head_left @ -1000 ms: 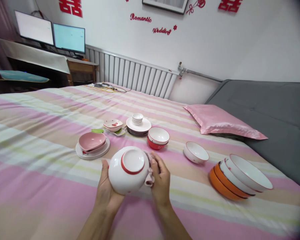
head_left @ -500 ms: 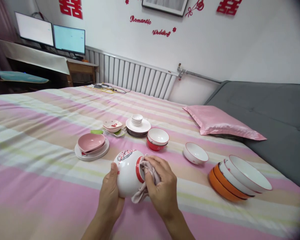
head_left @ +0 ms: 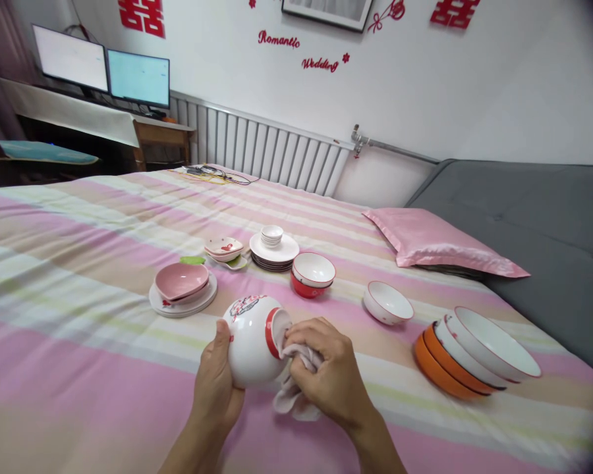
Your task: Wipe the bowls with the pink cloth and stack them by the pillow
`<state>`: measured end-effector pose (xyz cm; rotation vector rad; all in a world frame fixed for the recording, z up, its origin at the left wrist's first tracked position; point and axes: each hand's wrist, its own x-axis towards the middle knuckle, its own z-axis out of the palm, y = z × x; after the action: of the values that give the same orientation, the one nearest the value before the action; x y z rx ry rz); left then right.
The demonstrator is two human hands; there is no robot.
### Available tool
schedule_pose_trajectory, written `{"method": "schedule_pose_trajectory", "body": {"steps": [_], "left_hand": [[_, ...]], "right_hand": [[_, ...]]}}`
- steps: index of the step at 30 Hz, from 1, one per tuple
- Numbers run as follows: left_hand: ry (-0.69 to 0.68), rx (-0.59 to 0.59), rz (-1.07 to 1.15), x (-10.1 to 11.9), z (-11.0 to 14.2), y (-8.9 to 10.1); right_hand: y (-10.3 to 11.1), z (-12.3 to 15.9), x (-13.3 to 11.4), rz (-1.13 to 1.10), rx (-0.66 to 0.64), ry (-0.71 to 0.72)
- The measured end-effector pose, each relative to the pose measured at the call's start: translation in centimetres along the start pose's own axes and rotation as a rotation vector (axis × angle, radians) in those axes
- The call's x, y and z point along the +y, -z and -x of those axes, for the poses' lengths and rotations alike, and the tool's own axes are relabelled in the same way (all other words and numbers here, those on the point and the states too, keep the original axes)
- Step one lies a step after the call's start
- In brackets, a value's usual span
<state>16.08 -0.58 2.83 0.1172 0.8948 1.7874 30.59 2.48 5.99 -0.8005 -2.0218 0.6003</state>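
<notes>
A white bowl (head_left: 252,345) with a red foot band and a printed red-and-black picture is tipped on its side, its base facing right. My left hand (head_left: 220,375) grips it from the left, thumb on the outer wall. Pinched in my right hand (head_left: 329,365) is a pale pink cloth (head_left: 299,395), pressed against the bowl's foot; part of it hangs below. Behind the bowl stand two stacked small bowls (head_left: 313,271), white inside, the lower one red. The bowl's inside is hidden from me.
On the striped bed (head_left: 103,368) sit pink dishes on white plates (head_left: 182,286), heart-patterned dishes (head_left: 223,247), a plate stack with tiny bowls (head_left: 274,247), a single bowl (head_left: 388,303) and large stacked bowls (head_left: 474,352). A pink pillow (head_left: 439,240) lies by the grey headboard (head_left: 524,217).
The bowl has turned so its base faces right and its printed side shows. My right hand has brought the cloth from the bowl's right side onto its foot, then slightly rightward.
</notes>
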Motion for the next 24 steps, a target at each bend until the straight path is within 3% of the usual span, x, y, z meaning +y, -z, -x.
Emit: {"method": "schedule_pose_trajectory", "body": {"steps": [8,10,15,18,20,24], "left_hand": [[0.103,-0.098,-0.079,-0.3,0.5,0.0],[0.129,-0.109,-0.109,-0.4,0.6,-0.2],[0.105,-0.084,-0.125,-0.5,0.7,-0.1],[0.105,-0.072,-0.142,-0.5,0.6,-0.1],[0.102,-0.073,-0.144,-0.6,0.5,-0.1],[0.034,-0.075,-0.144,-1.0,0.2,0.3]], "right_hand": [[-0.3,0.2,0.5,0.166,0.228,0.107],[-0.4,0.2,0.3,0.130,0.277,0.089],[0.4,0.2,-0.1,-0.078,0.239,-0.009],[0.9,0.4,-0.6,-0.109,0.319,-0.034],[0.5,0.7,-1.1,-0.064,0.263,0.016],[-2.3,1.0,-1.5,0.228,-0.073,0.231]]}}
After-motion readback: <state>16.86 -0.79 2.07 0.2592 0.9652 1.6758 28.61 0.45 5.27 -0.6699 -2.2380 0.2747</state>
